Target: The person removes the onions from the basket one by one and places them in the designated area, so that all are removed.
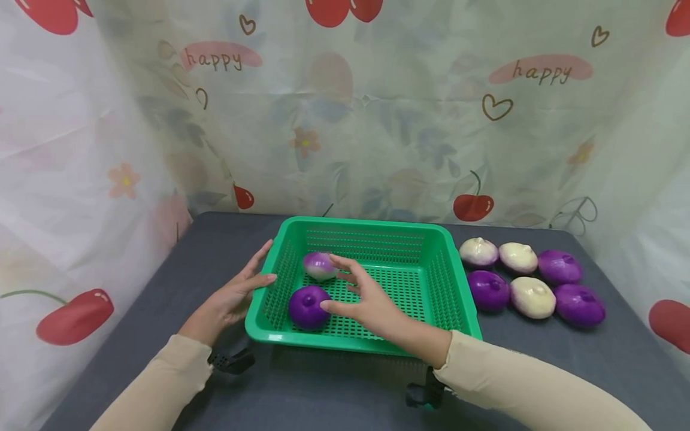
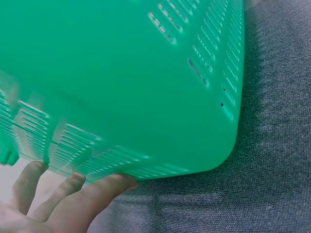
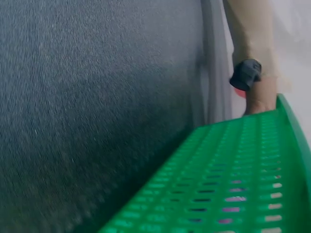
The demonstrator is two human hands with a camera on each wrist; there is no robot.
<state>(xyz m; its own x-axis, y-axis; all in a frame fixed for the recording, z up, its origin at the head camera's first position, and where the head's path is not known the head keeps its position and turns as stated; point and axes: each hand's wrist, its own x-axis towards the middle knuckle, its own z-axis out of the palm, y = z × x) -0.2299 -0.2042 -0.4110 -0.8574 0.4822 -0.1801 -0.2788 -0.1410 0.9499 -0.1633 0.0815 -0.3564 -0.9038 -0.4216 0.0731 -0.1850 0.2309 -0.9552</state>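
Note:
A green plastic basket (image 1: 356,344) sits on the dark table. My left hand (image 1: 232,299) holds its left rim, thumb over the edge; in the left wrist view the fingers (image 2: 104,191) touch the outer wall. Inside the basket, at the left, lie two shiny turnips: a deep purple one (image 1: 309,307) nearer me and a purple-and-white one (image 1: 319,266) behind it. My right hand (image 1: 369,299) is over the basket with fingers spread, thumb tip at the purple turnip and forefinger near the other. The right wrist view shows only the basket's outer wall (image 3: 218,184), not the right hand.
Right of the basket, two rows of turnips lie on the dark table (image 1: 334,395), some purple side up (image 1: 579,305), others white side up (image 1: 532,297). A printed curtain (image 1: 366,120) surrounds the back and sides. Black straps with cameras (image 1: 232,361) hang below both wrists.

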